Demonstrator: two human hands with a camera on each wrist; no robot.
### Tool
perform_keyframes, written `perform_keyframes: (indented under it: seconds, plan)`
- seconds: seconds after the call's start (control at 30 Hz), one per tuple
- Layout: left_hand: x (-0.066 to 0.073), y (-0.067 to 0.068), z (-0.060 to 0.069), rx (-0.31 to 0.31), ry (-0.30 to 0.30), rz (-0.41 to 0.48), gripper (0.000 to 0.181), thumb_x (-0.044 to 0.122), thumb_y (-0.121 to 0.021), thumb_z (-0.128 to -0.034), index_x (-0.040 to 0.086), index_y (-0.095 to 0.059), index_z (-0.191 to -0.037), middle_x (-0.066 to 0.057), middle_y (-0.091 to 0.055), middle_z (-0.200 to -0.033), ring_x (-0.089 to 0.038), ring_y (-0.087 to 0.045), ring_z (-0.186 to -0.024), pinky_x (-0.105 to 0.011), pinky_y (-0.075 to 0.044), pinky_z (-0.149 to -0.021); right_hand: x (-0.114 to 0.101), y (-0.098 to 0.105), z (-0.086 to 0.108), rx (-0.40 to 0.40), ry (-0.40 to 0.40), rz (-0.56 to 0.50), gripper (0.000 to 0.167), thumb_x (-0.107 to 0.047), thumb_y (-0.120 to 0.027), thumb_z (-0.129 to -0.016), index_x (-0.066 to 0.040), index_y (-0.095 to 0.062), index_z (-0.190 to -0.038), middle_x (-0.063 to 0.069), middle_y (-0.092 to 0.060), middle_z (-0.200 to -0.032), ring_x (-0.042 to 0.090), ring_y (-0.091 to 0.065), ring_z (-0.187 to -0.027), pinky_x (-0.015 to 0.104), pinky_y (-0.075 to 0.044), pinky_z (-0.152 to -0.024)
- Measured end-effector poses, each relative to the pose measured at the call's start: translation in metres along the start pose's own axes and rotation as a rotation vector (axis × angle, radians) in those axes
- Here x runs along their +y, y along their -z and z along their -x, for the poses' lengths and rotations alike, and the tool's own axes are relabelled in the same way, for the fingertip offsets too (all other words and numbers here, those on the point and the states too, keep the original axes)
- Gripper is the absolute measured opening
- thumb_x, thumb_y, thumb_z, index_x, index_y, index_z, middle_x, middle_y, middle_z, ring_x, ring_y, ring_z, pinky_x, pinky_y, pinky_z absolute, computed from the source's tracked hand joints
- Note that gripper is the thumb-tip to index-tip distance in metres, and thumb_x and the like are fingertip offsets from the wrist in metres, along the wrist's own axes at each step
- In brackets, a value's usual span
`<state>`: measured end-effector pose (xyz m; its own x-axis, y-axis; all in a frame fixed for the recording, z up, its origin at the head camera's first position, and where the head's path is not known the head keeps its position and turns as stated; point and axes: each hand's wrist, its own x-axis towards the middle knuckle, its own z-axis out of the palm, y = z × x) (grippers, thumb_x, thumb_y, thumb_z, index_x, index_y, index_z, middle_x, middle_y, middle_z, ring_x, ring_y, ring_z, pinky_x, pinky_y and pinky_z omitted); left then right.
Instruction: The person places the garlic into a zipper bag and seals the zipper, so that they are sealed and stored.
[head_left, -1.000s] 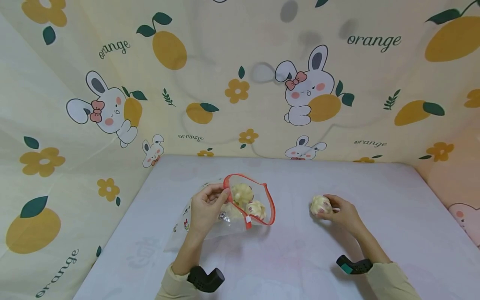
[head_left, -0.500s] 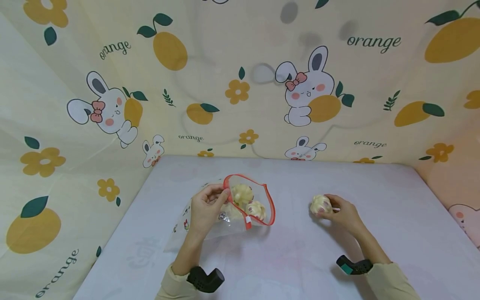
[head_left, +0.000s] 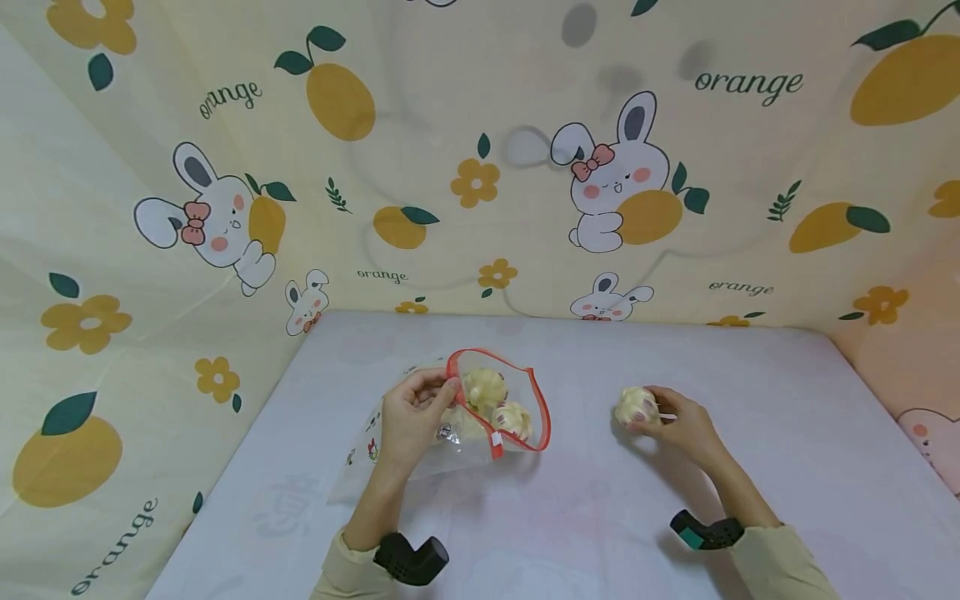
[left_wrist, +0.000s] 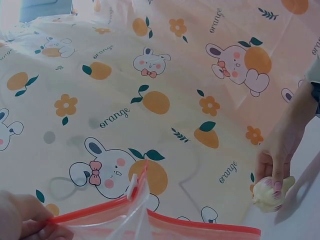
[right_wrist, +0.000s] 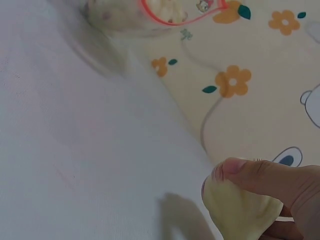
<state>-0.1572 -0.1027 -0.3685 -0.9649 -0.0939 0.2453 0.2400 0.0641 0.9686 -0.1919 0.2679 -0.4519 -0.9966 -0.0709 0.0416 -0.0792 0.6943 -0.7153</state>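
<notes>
Looks like your right hand (head_left: 686, 427) and the garlic bulb (head_left: 637, 408) it holds have crept slightly left and a hair farther off since half a second ago, while your left hand (head_left: 408, 417) and the clear zip bag (head_left: 438, 462) haven't really budged. You've got the bulb pinched between thumb and fingers, over the right part of the table (head_left: 592, 517); can't tell if it's touching the surface. Your left fingers are clamped on the left side of the bag's red zip edge (head_left: 546, 408), with the mouth gaping toward the right. Two more bulbs, one farther (head_left: 485, 388) and one nearer (head_left: 512, 418), sit just inside that mouth, so I'd guess a hard tug or tilt could roll one out. You're only gripping one side of the rim, so the loose right side could flop shut if bumped. I'd also watch the white slider (head_left: 496, 438) on the near edge, which might snag a bulb. And lumpy garlic could twist free if your pinch loosens.
</notes>
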Motion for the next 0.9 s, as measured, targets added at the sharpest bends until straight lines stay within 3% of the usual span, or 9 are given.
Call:
perform_keyframes:
  seconds: [0.2,0.57,0.9]
  plan:
    - [0.0,0.0,0.0,-0.004,-0.006,-0.012,0.016,0.001,-0.066,-0.0876,-0.007,-0.067,-0.101,-0.027,-0.067,-0.09,0.0,-0.063,-0.068,-0.015,-0.057,-0.065,-0.003,-0.001,0.0,0.009,0.014,-0.006,0.067,-0.026,-0.079,-0.08,0.006,-0.051,-0.132,0.031,-0.057,-0.128,0.042,-0.063,-0.108,0.022,-0.055,-0.075]
    - [-0.001,0.0,0.0,-0.01,-0.006,-0.021,0.016,0.003,-0.066,-0.088,-0.006,-0.067,-0.102,-0.027,-0.068,-0.091,-0.001,-0.064,-0.069,-0.015,-0.056,-0.066,-0.01,-0.006,0.0,0.009,0.031,-0.01,0.066,-0.024,-0.079,-0.079,0.006,-0.052,-0.131,0.03,-0.059,-0.126,0.041,-0.064,-0.105,0.015,-0.051,-0.072]
    - [0.0,0.0,0.001,-0.012,0.008,-0.045,0.016,0.004,-0.067,-0.0881,-0.004,-0.068,-0.102,-0.025,-0.069,-0.091,-0.001,-0.064,-0.07,-0.023,-0.059,-0.069,-0.018,-0.009,0.001,0.022,0.06,-0.01,0.064,-0.023,-0.079,-0.079,0.007,-0.053,-0.129,0.031,-0.061,-0.123,0.041,-0.066,-0.101,0.036,-0.06,-0.076]
